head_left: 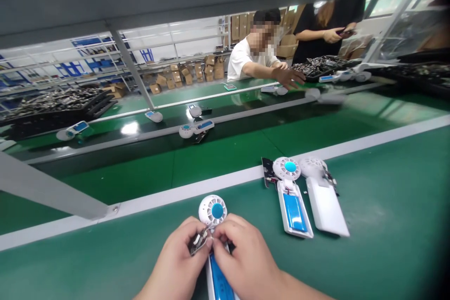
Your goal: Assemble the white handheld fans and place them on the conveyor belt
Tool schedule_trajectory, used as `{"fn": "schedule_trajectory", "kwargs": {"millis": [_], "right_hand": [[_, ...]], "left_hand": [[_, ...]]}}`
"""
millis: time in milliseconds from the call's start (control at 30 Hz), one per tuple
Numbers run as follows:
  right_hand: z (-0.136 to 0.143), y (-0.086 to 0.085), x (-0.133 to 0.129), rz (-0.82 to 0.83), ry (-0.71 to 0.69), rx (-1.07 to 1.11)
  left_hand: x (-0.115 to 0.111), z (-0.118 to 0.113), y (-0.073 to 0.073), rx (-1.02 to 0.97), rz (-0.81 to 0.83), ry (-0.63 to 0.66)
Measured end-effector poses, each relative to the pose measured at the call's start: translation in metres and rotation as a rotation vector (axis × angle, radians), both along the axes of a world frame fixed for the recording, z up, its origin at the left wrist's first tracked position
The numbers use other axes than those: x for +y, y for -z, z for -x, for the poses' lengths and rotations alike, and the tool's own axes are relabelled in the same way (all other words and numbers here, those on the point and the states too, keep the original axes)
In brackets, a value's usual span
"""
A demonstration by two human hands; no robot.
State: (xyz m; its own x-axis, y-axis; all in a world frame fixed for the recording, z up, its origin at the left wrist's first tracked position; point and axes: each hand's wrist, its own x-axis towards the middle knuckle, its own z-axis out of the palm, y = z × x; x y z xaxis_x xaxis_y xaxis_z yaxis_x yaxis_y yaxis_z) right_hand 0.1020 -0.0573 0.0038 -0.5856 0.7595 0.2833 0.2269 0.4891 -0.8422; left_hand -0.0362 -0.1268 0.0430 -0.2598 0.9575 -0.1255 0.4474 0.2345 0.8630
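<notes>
A white handheld fan (207, 202) with a blue hub lies on the green bench in front of me. Its handle is uncovered and shows a blue battery (222, 285). My left hand (177, 255) is closed, pinching a small circuit board (198, 243) beside the fan's neck. My right hand (246, 253) presses thumb and forefinger together close to the same board, over the top of the handle. Whatever lies between those right fingertips is too small and hidden to name. Thin wires seem to run near the fingertips.
To the right lie an opened fan (287, 173) with its board hanging out and another fan (326, 206), back up. Beyond a white rail is a green conveyor with several fans (186, 131). A metal post (52, 187) stands left. Across, a co-worker (242, 63) reaches over the line.
</notes>
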Motion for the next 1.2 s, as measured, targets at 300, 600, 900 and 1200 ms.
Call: {"fn": "schedule_trajectory", "kwargs": {"millis": [300, 600, 900, 1200], "right_hand": [[0.006, -0.01, -0.002, 0.105, 0.106, -0.004], [0.004, -0.013, -0.009, -0.052, 0.201, -0.019], [0.0, -0.014, -0.007, 0.069, 0.188, -0.043], [-0.001, -0.014, -0.008, 0.105, 0.172, -0.037]], "left_hand": [[-0.014, 0.005, 0.011, 0.234, -0.119, 0.042], [-0.021, -0.002, 0.016, 0.436, -0.238, 0.119], [-0.02, -0.004, 0.017, 0.434, -0.266, 0.073], [-0.021, -0.003, 0.021, 0.522, -0.415, 0.145]]}}
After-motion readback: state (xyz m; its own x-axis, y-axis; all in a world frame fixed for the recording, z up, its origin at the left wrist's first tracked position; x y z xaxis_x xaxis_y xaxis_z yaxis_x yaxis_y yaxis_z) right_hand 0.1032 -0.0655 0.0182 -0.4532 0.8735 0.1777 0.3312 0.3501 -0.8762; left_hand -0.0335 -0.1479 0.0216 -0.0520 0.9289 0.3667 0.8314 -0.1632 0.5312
